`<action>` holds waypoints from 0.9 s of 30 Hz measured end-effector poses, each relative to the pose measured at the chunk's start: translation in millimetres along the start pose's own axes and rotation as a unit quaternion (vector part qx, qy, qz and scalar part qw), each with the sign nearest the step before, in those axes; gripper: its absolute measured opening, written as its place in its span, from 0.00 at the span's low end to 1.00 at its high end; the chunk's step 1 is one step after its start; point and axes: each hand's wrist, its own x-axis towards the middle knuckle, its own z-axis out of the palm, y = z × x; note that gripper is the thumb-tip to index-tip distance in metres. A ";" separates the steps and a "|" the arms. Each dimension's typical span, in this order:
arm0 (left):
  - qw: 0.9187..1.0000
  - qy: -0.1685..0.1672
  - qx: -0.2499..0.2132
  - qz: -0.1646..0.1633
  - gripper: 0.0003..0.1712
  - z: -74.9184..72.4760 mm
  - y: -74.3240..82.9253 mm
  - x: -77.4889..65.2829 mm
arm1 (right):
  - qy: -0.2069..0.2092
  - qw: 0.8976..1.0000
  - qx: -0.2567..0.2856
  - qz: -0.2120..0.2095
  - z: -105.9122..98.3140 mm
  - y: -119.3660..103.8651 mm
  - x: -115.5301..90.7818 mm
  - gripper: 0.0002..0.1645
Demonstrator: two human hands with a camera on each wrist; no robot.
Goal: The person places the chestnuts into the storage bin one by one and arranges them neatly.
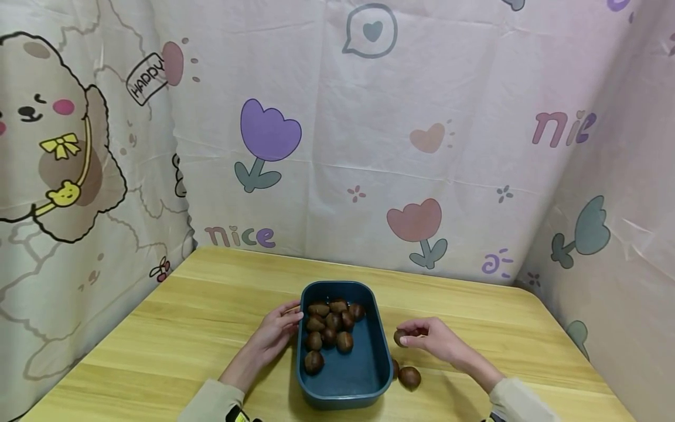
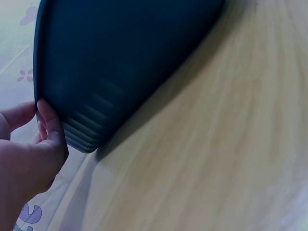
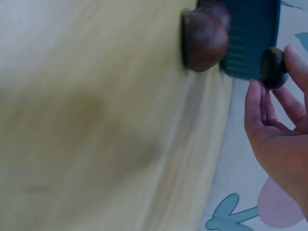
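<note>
A deep dark-blue box (image 1: 348, 375) stands on the table with several brown chestnuts (image 1: 333, 321) inside, mostly toward its far and left parts. My left hand (image 1: 275, 333) is at the box's left side; in the left wrist view, its thumb and fingers (image 2: 49, 118) pinch the rim. To the right of the box, my right hand (image 1: 432, 340) holds one chestnut (image 1: 399, 338) between thumb and fingertips, above the table. This held chestnut (image 3: 273, 68) looks dark in the right wrist view. Two more chestnuts (image 1: 409, 378) lie beside the box's right wall, one partly hidden by it.
The light wood-grain table (image 1: 221, 299) extends around the box on both sides. A printed fabric curtain (image 1: 337, 146) with flowers and hearts hangs along the table's back edge. More of this fabric hangs to the left and right.
</note>
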 end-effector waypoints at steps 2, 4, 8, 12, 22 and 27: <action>1.000 -0.003 0.001 -0.001 0.28 -0.5 -0.2 0.2 | 0.001 1.000 0.007 0.000 -0.9 -6.0 1.2 0.25; 1.000 -0.004 0.001 -0.002 0.29 -0.5 -0.4 0.5 | 0.000 1.000 0.018 -0.001 -1.6 -12.2 2.2 0.25; 1.000 -0.005 -0.002 -0.002 0.28 -0.8 -0.1 0.7 | -0.012 0.999 0.038 -0.001 -1.1 -23.7 4.2 0.25; 1.000 -0.005 -0.001 0.000 0.28 -0.9 -0.1 0.7 | -0.025 0.999 0.041 0.002 1.9 -32.5 7.3 0.23; 1.000 0.004 0.000 0.002 0.27 -1.0 -1.3 2.6 | -0.053 0.998 0.006 -0.013 16.4 -60.8 17.4 0.18; 1.000 0.000 0.001 -0.001 0.27 -0.9 -1.4 3.7 | -0.061 0.997 -0.033 -0.016 27.5 -75.7 24.3 0.17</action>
